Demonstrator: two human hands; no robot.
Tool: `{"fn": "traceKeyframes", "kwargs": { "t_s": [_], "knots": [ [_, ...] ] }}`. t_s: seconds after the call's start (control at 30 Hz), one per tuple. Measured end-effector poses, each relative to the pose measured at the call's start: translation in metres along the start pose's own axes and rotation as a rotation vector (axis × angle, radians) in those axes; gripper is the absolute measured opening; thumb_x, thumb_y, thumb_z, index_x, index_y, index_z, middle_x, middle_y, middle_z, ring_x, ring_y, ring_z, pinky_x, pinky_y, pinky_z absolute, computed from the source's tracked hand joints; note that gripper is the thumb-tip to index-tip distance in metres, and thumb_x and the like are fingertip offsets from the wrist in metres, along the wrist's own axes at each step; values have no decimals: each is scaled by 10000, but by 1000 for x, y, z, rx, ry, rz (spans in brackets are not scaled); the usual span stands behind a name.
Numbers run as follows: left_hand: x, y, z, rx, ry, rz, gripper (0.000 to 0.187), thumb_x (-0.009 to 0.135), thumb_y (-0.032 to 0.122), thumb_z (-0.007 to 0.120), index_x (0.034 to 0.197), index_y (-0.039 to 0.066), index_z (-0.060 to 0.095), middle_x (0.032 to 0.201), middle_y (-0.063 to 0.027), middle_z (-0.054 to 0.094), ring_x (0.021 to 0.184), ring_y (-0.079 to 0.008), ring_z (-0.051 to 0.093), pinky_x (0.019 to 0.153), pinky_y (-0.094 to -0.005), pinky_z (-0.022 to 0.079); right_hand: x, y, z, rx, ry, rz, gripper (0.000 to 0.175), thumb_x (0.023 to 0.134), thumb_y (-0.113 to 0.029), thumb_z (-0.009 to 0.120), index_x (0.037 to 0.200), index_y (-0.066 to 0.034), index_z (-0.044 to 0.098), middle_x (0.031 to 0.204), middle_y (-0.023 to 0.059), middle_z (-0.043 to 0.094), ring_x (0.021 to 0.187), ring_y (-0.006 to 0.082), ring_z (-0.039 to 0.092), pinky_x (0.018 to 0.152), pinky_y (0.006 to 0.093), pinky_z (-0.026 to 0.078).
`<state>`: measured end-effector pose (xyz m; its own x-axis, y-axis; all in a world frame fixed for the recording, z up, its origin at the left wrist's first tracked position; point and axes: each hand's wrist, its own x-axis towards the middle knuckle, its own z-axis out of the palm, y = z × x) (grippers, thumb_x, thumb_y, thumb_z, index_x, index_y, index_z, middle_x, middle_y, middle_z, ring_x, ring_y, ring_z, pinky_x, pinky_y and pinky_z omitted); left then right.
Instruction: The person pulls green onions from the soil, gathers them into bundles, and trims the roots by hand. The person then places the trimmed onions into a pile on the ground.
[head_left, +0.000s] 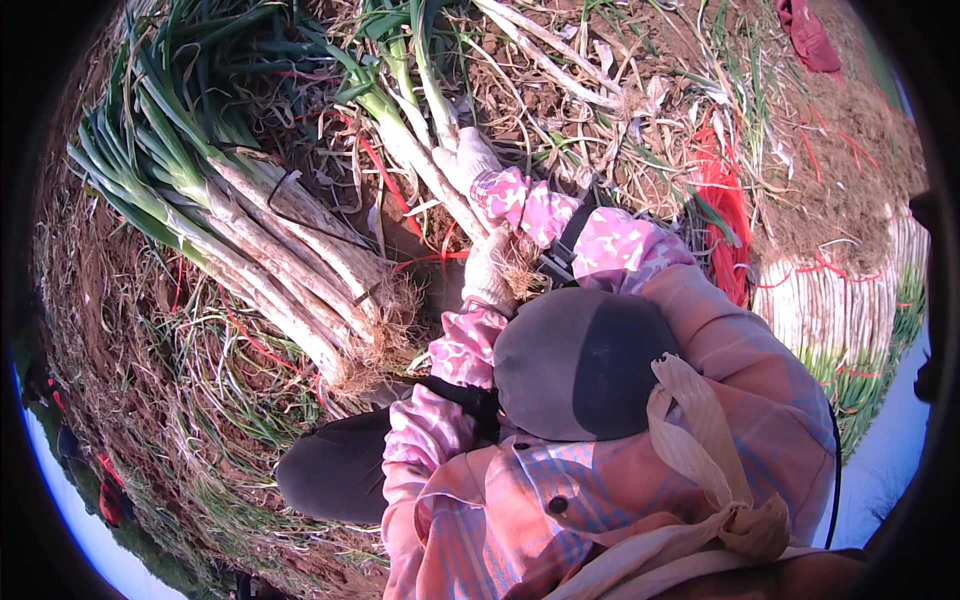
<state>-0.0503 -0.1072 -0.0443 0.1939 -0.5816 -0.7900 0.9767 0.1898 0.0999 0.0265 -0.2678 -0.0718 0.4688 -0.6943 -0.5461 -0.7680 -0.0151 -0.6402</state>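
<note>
Both hands wear pale knit gloves below pink camouflage sleeves. My left hand (487, 276) is closed around the root end of a few long green onions (424, 169), with their stringy roots (519, 274) sticking out beside it. Farther up the white stalks, my right hand (466, 161) grips the same onions; its fingers are partly hidden. The green tops point away from me. To the left lies a thick pile of green onions (277, 240), roots towards me, with a thin dark strip across the stalks.
Red plastic twine (720, 217) lies heaped at the right, and strands cross the littered soil. Loose onion stalks (555, 60) rest ahead. Bundled onions (832, 307) are stacked at far right. A dark red cloth item (806, 34) lies at top right. My knees (585, 364) are close below my hands.
</note>
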Motion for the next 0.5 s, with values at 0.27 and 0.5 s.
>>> {"fn": "traceKeyframes", "kwargs": {
  "t_s": [0.27, 0.5],
  "knots": [
    [-16, 36, -15, -54, -379, -143, 235, 1045, 213, 533, 1231, 78, 581, 1006, -106, 663, 942, -311, 651, 892, -482, 551, 93, 74, -185, -551, 741, -45, 650, 903, -409, 651, 1438, -77, 489, 1264, 274, 627, 1193, 453, 597, 1016, 511, 490],
    [-19, 37, 11, -135, -324, -181, 248, 997, 164, 633, 1207, 35, 604, 1040, -129, 661, 938, -298, 656, 854, -444, 562, 94, 118, -245, -679, 151, -375, 424, 945, -379, 570, 1122, -13, 688, 1075, 256, 688, 1041, 417, 666, 906, 511, 506]
  ]
}}
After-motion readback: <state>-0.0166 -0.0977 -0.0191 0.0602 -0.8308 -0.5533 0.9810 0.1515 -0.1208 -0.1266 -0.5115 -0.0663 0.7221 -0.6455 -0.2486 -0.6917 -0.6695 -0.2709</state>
